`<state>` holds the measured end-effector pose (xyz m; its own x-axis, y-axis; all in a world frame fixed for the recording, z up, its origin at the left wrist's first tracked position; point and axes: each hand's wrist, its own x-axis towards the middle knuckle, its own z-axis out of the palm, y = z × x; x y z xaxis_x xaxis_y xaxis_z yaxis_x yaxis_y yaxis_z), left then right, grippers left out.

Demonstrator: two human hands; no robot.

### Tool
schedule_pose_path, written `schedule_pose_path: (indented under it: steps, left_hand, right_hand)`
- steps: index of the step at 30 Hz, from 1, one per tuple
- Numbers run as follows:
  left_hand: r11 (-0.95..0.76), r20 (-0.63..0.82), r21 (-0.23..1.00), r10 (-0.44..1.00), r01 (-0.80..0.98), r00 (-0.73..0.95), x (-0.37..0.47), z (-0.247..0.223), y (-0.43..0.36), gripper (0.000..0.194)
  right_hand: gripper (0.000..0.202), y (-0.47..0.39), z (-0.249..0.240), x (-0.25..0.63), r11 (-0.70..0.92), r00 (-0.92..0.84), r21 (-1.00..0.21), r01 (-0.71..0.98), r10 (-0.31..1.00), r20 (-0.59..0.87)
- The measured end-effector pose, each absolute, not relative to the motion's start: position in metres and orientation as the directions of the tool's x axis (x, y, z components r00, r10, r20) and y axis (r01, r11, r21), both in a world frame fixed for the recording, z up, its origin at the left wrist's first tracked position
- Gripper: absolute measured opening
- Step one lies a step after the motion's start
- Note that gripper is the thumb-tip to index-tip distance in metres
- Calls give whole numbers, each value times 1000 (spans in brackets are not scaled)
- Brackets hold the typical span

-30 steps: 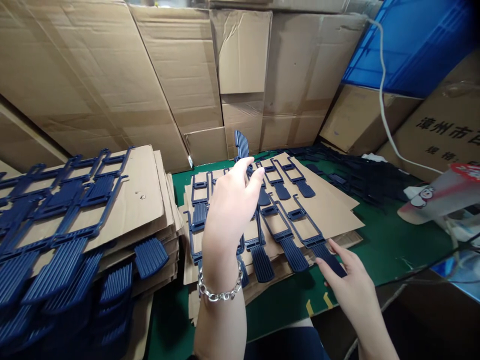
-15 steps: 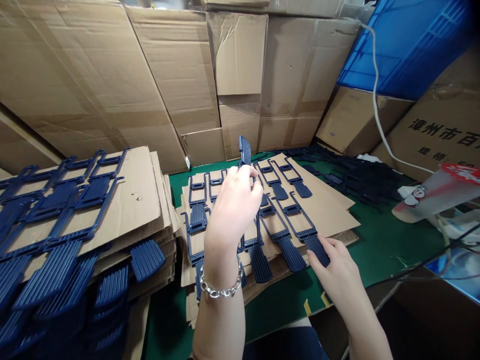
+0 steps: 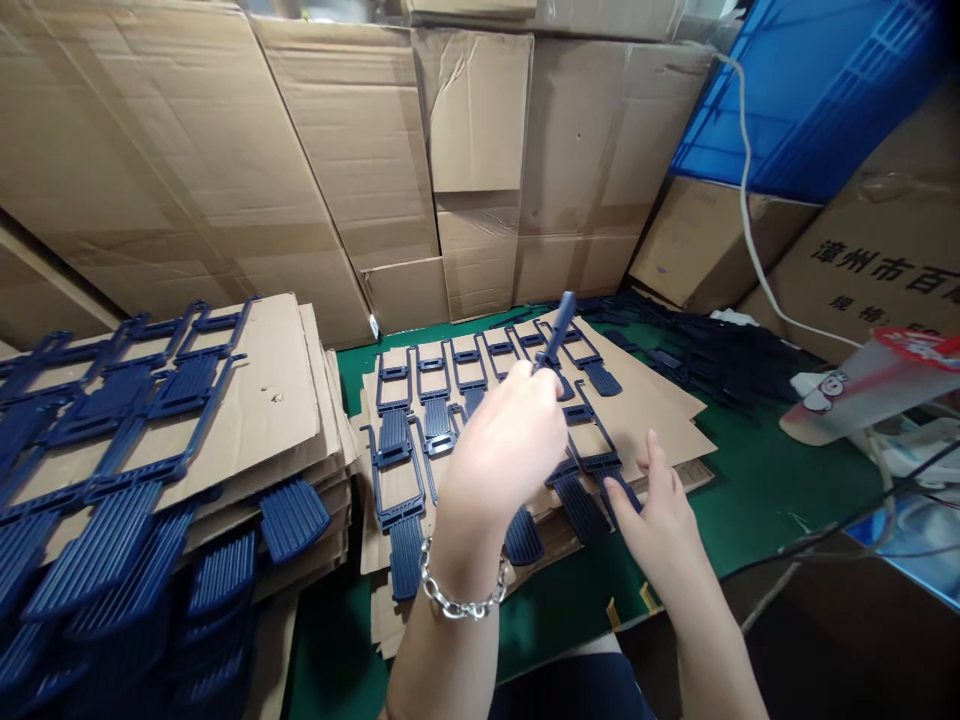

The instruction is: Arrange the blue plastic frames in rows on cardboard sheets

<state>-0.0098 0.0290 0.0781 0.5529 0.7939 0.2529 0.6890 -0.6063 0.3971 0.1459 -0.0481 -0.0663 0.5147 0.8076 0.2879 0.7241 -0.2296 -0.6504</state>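
My left hand (image 3: 506, 440), with a silver chain bracelet at its wrist, is closed on a dark blue plastic part whose ribbed paddle end (image 3: 561, 325) points up, seen nearly edge-on. The rest of that part is hidden by the hand. Under it, similar blue plastic frames with ribbed paddles (image 3: 396, 485) lie in two rows on a cardboard sheet (image 3: 660, 415). Fingers apart, my right hand (image 3: 661, 515) hovers at the near right corner of the sheet. Its thumb is beside the paddle of the rightmost frame (image 3: 600, 460) in the near row; I cannot tell whether they touch.
At left stands a stack of cardboard sheets (image 3: 289, 420) layered with more blue frames. Dark loose parts (image 3: 720, 350) lie heaped at the back right of the green table (image 3: 750, 510). A cup with a red lid (image 3: 847, 400) tilts at right. Cardboard boxes (image 3: 375, 150) wall the back.
My left hand has moved right and slightly nearer with the blue part, whose paddle has turned edge-on. The fingers of my right hand have lifted off the rightmost paddle and spread.
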Motion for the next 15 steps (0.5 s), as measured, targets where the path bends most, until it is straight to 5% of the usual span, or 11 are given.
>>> schedule_pose_path:
  steps: [4,9,15]
  left_hand:
    - [-739,217,314,667,596,713,2,76,18,31]
    - [-827,225,288,549,484,805,16,72,0,20]
    - [-871,267,318,461,374,847,9,80,-7,26]
  right_hand:
    - [80,-54,-59,150,-153,557,-738,658,758,339]
    - [89,-71,-35,145,309,611,-849,428,593,524]
    - [47,-89,-9,156,435,781,-900,-32,573,249]
